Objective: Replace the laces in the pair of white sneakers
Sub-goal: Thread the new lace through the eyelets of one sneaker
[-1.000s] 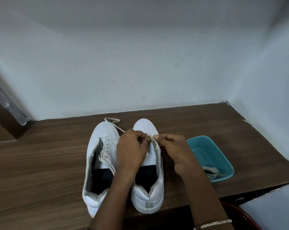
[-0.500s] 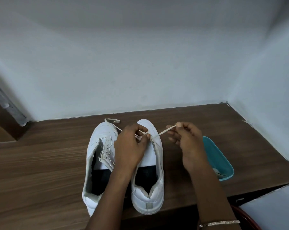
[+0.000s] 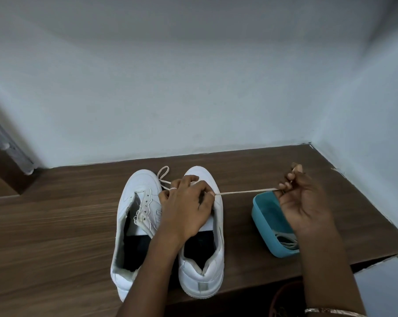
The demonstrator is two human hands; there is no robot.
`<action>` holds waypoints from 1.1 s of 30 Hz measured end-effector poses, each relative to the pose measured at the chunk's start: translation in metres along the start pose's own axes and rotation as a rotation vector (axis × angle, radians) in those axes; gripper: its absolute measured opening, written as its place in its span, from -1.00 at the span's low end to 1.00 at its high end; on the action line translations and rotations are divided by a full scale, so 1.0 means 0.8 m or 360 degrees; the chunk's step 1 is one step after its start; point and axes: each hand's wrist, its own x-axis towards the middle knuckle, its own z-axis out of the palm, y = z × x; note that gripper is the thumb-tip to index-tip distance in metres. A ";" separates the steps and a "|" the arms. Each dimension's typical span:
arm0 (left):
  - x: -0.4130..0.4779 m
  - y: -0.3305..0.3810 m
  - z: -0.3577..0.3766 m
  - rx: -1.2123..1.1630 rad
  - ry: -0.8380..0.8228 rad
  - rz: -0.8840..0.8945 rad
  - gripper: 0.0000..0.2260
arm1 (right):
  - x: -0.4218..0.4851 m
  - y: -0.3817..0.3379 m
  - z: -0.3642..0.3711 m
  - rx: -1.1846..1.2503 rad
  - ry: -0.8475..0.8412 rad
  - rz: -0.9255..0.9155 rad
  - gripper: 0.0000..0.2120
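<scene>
While the left hand (image 3: 184, 209) steadies the sneaker (image 3: 202, 277) at the lower centre of the frame, its grip pinching the lace (image 3: 246, 192), the right hand (image 3: 305, 207) pinches the lace end and holds it taut, probably to draw it through.

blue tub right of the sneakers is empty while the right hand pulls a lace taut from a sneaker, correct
Not empty: the head view shows loose laces lying in the blue tub. The rest holds: the right hand pulls a lace taut from a sneaker.
</scene>
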 end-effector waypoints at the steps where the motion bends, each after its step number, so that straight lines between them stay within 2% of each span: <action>1: 0.000 0.000 0.001 -0.0004 0.0015 -0.0012 -0.84 | 0.002 0.001 -0.002 -0.0080 0.0007 -0.0043 -0.84; 3: 0.001 0.000 0.000 -0.0063 0.0040 -0.0045 -0.86 | 0.005 0.005 -0.005 -0.0377 0.0066 -0.0194 -0.87; 5: 0.003 0.002 -0.002 -0.0143 0.0091 -0.0079 -0.82 | 0.005 0.014 -0.002 -0.0849 0.0070 -0.0393 -0.84; 9: 0.006 0.000 -0.015 -0.0156 0.0211 -0.0114 -0.76 | -0.006 0.048 0.023 -0.1746 -0.0269 -0.0651 -0.92; 12: 0.007 -0.006 -0.027 -0.0243 0.0084 -0.0184 -0.70 | -0.009 0.079 0.036 -0.2093 -0.0576 -0.0614 -0.89; 16: 0.007 -0.019 -0.034 -0.0157 -0.0142 -0.0288 -0.64 | -0.006 0.105 0.035 -0.2358 -0.0691 -0.0524 -0.84; 18: 0.007 -0.023 -0.034 -0.0133 -0.0204 -0.0304 -0.58 | -0.007 0.105 0.035 -0.2371 -0.0678 -0.0523 -0.91; 21: 0.006 -0.023 -0.034 -0.0177 -0.0135 -0.0345 -0.53 | -0.009 0.099 0.035 -0.2368 -0.0606 -0.0532 -0.94; 25: 0.008 -0.024 -0.040 -0.0304 -0.0121 -0.0465 -0.56 | -0.007 0.082 0.028 -0.2371 -0.0353 -0.0610 -0.93; 29: 0.005 -0.022 -0.043 -0.0405 -0.0155 -0.0513 -0.72 | -0.002 0.046 0.019 -0.1945 0.0014 -0.0580 -0.92; 33: 0.005 -0.023 -0.043 -0.0444 -0.0160 -0.0552 -0.77 | 0.007 0.016 -0.003 -0.1495 0.0488 -0.0592 -0.92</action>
